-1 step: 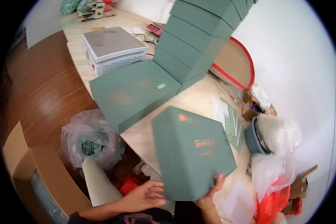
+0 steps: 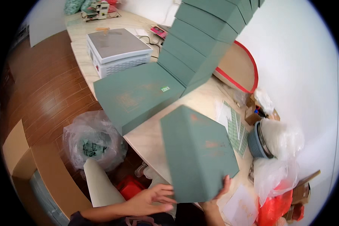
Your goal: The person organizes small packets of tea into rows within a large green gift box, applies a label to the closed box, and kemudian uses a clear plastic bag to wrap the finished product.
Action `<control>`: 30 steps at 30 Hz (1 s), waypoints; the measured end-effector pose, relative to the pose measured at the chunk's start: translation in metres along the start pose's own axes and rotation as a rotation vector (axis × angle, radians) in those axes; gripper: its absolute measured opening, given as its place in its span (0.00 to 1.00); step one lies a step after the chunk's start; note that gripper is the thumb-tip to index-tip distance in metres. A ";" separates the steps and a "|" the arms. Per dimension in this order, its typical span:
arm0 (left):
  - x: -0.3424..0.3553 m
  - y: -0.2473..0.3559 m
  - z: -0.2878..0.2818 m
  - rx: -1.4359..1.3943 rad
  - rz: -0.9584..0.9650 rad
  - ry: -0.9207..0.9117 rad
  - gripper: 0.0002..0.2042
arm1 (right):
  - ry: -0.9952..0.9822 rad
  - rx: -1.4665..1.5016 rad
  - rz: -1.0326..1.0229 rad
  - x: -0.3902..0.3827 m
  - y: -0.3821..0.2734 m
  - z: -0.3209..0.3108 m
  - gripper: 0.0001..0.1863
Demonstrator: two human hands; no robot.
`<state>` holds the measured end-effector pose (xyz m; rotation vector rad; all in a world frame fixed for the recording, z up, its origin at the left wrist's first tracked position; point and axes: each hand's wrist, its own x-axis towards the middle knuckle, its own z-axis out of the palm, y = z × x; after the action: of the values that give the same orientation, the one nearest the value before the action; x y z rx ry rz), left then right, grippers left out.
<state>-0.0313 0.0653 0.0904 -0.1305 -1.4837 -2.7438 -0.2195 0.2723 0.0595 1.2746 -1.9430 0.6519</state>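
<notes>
A green box (image 2: 190,158) with faint copper-coloured printing is tilted over the near edge of the pale table (image 2: 147,147). My right hand (image 2: 218,194) grips its lower right edge, with part of the fingers hidden behind it. At the lower left edge, my left hand (image 2: 158,199) touches the box with fingers loosely apart. Beyond it, another green box (image 2: 135,94) with a small label lies flat against a tall leaning stack of similar boxes (image 2: 190,41).
A white machine (image 2: 118,45) stands left of the stack. A red-rimmed tray (image 2: 241,66), a blue basket (image 2: 256,139) and bags line the wall. A plastic bag of green scraps (image 2: 92,139) and an open cardboard carton (image 2: 52,173) are at lower left.
The box in my hands and my left hand have shifted slightly rightward, and the box's top edge is a little higher. The surrounding scene has shifted slightly with the camera.
</notes>
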 end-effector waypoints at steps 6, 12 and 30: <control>0.028 0.035 0.011 0.404 0.371 0.028 0.32 | 0.534 0.326 0.333 0.136 0.001 -0.038 0.58; 0.021 -0.033 -0.023 0.589 0.358 0.586 0.39 | 0.543 1.519 0.910 0.137 0.048 -0.064 0.32; 0.044 -0.019 -0.032 1.072 0.268 1.101 0.34 | 0.455 0.517 1.003 0.089 0.156 0.087 0.21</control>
<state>-0.0786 0.0502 0.0607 0.9077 -1.9319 -1.0642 -0.4114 0.2191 0.0712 0.2308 -1.9763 1.8393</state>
